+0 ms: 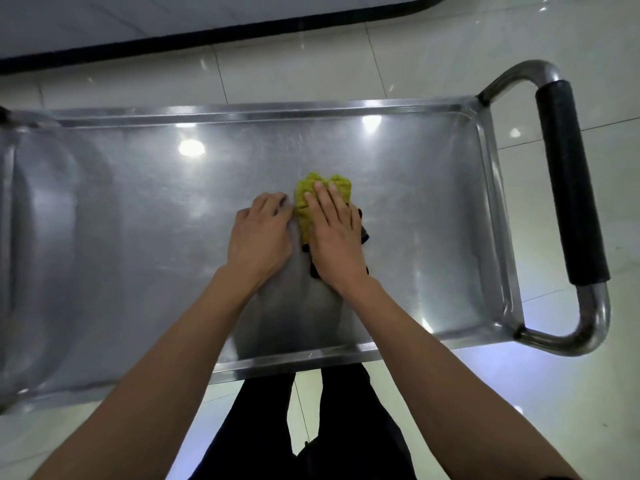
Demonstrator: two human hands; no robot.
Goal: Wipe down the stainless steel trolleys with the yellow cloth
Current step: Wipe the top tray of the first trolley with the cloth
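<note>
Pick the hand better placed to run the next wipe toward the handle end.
Right. The right hand already lies flat on the yellow cloth, nearer the black-gripped handle. The left hand rests beside the cloth on the bare trolley tray.

Bare trolley top (173, 220) around, raised rim (491, 188), handle (571, 181) right

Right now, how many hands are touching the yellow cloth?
1. The right hand presses flat on the yellow cloth. The left hand rests beside it on the trolley tray; contact there is unclear.
</note>
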